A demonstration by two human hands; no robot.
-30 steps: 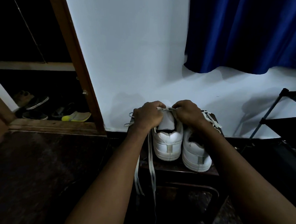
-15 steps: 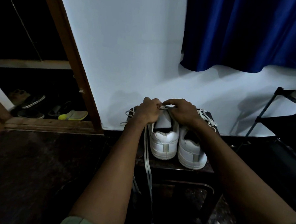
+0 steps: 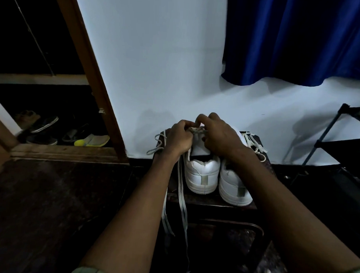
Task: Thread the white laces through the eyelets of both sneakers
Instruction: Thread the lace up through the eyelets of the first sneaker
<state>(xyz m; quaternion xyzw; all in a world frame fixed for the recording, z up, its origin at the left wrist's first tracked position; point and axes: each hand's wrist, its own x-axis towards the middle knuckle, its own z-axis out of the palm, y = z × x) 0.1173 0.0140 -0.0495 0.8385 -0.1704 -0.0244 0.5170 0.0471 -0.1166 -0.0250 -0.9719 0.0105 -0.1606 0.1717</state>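
White flat lace (image 3: 182,190) pinched by both hands (image 3: 180,137) (image 3: 220,136) over smooth sneaker (image 3: 202,175).

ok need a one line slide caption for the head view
Both hands, left hand and right hand, pinch a white lace over the left sneaker.

Legible text: none found.
Sneakers (image 3: 202,175): heel tabs plain, no brand mark readable.
Wall (image 3: 158,62): no sign or label.
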